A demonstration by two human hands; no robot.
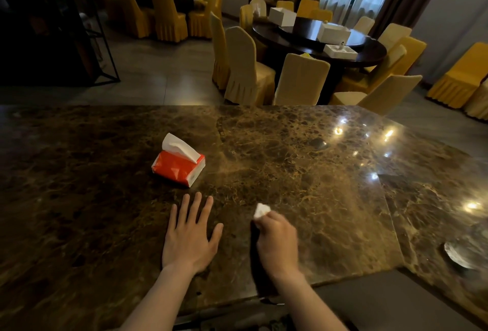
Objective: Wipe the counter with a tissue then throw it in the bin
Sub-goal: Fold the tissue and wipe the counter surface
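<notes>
A dark brown marble counter (303, 161) fills the lower half of the head view. My right hand (278, 243) is closed around a crumpled white tissue (261, 210), whose tip sticks out past my fingers just over the counter surface. My left hand (188, 235) lies flat on the counter with its fingers spread, to the left of the right hand. A red tissue pack (178, 166) with a white sheet standing out of its top sits on the counter just beyond my left hand. No bin shows in view.
The counter turns a corner at the right, where a round metal dish (460, 254) rests. Beyond the far edge stand round dark dining tables (311, 40) ringed by yellow-covered chairs (245, 66). A black metal rack (52, 26) stands at the far left.
</notes>
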